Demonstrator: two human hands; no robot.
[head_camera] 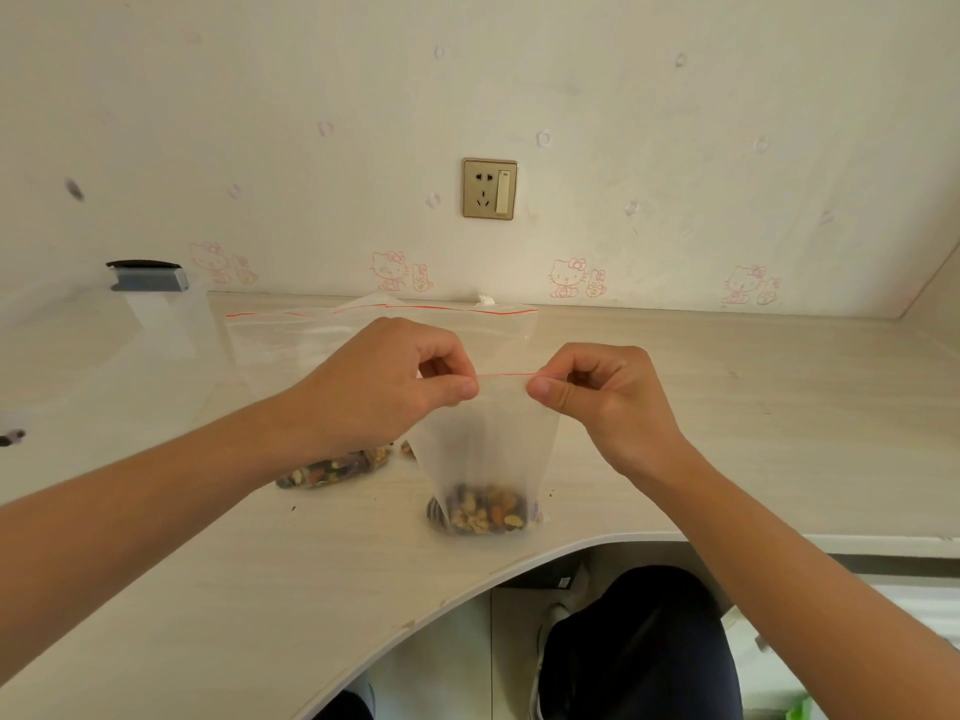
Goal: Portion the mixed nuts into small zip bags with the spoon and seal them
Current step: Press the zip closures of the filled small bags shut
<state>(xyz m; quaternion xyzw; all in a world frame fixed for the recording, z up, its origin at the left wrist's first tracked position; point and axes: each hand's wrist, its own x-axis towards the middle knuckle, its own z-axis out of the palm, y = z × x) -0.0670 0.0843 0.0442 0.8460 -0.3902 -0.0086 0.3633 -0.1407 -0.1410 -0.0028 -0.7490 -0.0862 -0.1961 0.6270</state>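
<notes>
A small clear zip bag (485,444) with a red zip line stands upright on the desk, a portion of mixed nuts (483,511) in its bottom. My left hand (384,381) pinches the bag's top edge at its left end. My right hand (597,392) pinches the same edge at its right end, and the red strip runs taut between my thumbs. Another bag of mixed nuts (332,467) lies flat behind my left forearm, partly hidden. The spoon is not in view.
Several empty zip bags (311,330) with red strips lie at the back of the pale wooden desk (208,563), near the wall. A dark clip-like object (148,277) sits at the back left. The desk's curved front edge runs just below the standing bag; my legs show beneath.
</notes>
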